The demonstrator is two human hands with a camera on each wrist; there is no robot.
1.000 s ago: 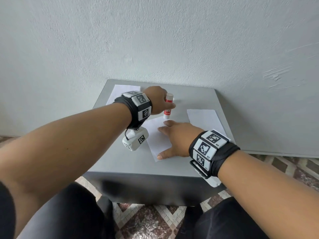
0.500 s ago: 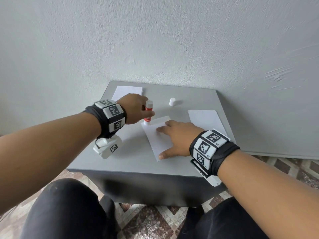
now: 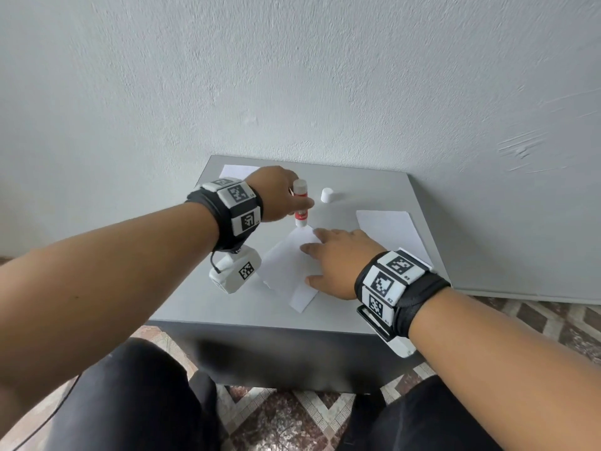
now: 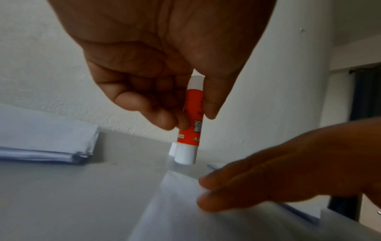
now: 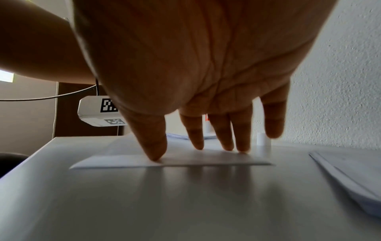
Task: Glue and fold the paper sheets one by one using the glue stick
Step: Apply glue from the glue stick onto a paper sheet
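Here the left hand pinches the uncapped glue stick upright, tip just beyond the sheet that the flat, spread right hand pins to the worktop; gluing looks barely begun, folding and the other sheets remain.

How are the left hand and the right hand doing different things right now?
The left hand is raised and pinches the glue stick upright; the right hand lies flat, fingers spread, pressing the paper sheet onto the table. Both work at that same sheet.
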